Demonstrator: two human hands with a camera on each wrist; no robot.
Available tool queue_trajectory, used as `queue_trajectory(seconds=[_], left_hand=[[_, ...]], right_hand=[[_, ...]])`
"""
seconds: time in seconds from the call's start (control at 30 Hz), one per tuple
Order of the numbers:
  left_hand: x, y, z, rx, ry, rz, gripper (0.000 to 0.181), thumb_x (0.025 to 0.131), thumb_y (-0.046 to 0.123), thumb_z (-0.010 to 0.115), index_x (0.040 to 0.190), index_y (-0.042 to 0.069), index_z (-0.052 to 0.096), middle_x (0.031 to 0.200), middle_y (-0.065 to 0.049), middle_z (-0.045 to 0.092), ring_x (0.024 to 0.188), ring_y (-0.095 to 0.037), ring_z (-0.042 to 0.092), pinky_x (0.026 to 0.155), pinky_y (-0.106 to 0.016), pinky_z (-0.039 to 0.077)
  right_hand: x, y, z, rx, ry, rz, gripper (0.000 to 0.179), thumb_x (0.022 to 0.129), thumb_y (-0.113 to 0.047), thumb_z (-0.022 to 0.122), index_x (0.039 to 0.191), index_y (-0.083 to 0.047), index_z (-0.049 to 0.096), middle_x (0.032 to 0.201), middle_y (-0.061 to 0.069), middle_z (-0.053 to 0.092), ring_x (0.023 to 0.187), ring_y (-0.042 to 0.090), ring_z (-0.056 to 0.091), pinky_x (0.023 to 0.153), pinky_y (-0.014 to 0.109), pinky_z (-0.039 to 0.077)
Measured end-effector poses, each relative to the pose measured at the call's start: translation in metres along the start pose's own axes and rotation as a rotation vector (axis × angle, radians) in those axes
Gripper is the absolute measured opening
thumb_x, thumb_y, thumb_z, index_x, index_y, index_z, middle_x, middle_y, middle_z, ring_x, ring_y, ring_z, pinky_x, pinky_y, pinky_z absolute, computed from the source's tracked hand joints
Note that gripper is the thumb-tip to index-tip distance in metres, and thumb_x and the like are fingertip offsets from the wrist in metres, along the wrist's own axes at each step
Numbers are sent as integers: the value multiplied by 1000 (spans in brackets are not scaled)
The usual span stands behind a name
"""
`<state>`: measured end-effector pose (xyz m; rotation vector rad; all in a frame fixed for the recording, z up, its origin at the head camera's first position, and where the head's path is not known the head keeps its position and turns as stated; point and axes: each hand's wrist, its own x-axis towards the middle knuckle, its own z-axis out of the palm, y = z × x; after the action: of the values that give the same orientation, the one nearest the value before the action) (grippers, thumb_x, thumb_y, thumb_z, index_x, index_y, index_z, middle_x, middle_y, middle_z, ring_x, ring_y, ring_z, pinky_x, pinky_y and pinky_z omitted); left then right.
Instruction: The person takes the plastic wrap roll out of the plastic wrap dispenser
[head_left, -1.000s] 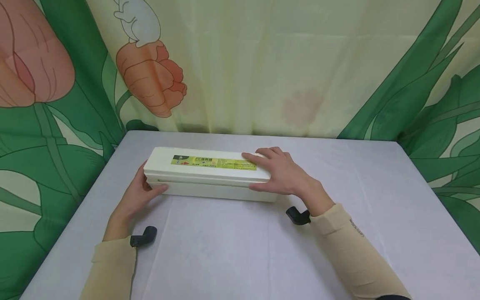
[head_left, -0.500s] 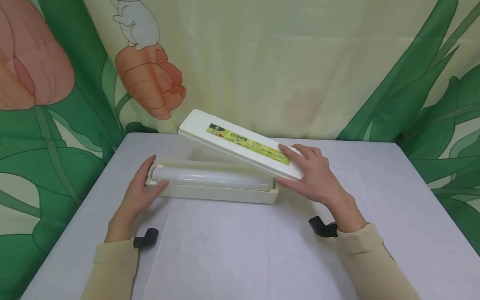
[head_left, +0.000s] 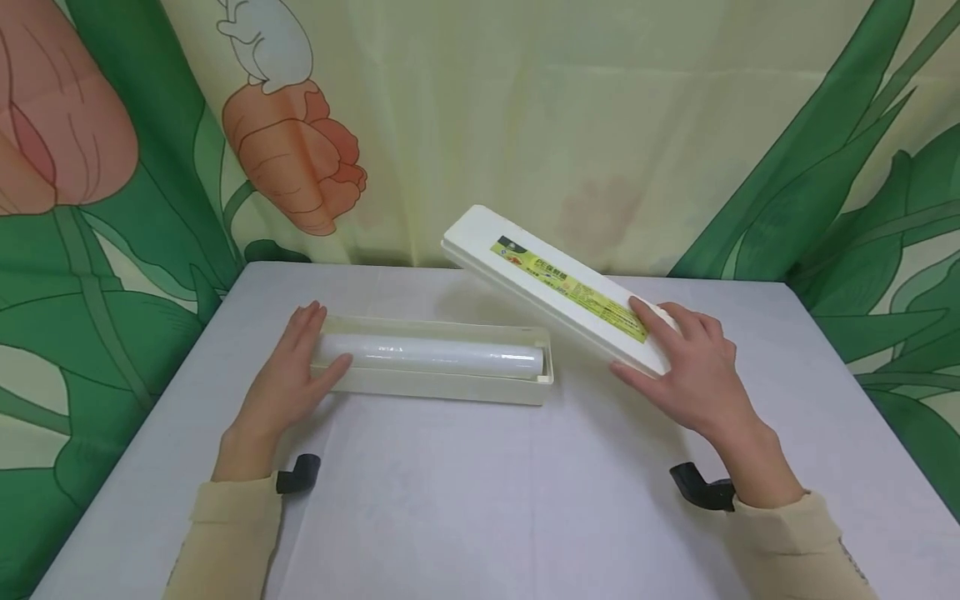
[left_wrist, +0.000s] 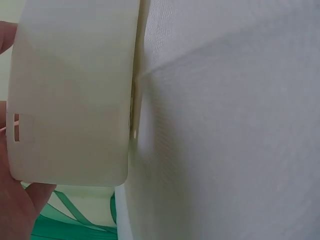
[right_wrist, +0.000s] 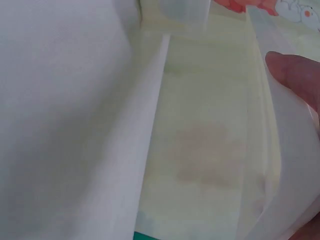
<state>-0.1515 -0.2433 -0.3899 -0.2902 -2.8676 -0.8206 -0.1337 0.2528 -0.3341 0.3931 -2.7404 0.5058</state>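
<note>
A long white plastic box [head_left: 442, 386] lies without its cover on the table, with a roll of clear cling film [head_left: 435, 354] inside. My left hand [head_left: 281, 383] grips the box's left end, thumb at the front rim and fingers toward the back; in the left wrist view the box's end wall [left_wrist: 75, 100] hides much of that hand. Off to the right, my right hand [head_left: 701, 375] holds the box's white lid [head_left: 480, 233] by its near end, between thumb and fingers. The lid is tilted, its far end raised, and bears a yellow-green label [head_left: 570, 287].
A white cloth covers the table [head_left: 450, 500]. Behind it hangs a patterned curtain [head_left: 487, 125] with plants and a carrot. Black wrist cameras [head_left: 705, 487] sit at both cuffs.
The lid has come off the box and moved up and right with my right hand, uncovering the roll. My left hand has shifted slightly right over the box's end.
</note>
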Motion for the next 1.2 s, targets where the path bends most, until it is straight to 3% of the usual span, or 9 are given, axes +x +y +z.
queue_trajectory(seconds=[0.2, 0.53, 0.83, 1.2], left_hand=[[-3, -3, -2, 26, 17, -4, 88, 99, 46, 60, 157, -6, 19, 162, -25, 18, 150, -40, 14, 116, -61, 22], [-8, -8, -7, -69, -9, -113, 98, 96, 52, 63, 160, -1, 11, 164, -24, 15, 147, -46, 20, 113, -66, 22], [-6, -13, -4, -134, 16, -93, 95, 96, 46, 67, 161, 1, 14, 164, -23, 17, 147, -45, 20, 113, -67, 22], [-3, -12, 1, -172, -3, -78, 94, 96, 44, 67, 161, 0, 14, 164, -24, 16, 148, -45, 18, 113, -67, 20]], right_hand=[[-18, 11, -7, -42, -2, 85, 83, 84, -44, 78, 155, -19, 42, 140, 27, 42, 122, 55, 34, 79, 70, 29], [-39, 29, -19, -71, 11, 148, 84, 83, -44, 78, 155, -17, 42, 140, 30, 41, 119, 59, 33, 75, 71, 29], [-60, 40, -23, -132, -51, 237, 87, 86, -50, 74, 157, -16, 37, 141, 34, 36, 121, 59, 29, 77, 74, 28], [-89, 55, -19, -160, -103, 338, 88, 88, -56, 70, 157, -13, 35, 137, 36, 34, 117, 63, 28, 74, 77, 27]])
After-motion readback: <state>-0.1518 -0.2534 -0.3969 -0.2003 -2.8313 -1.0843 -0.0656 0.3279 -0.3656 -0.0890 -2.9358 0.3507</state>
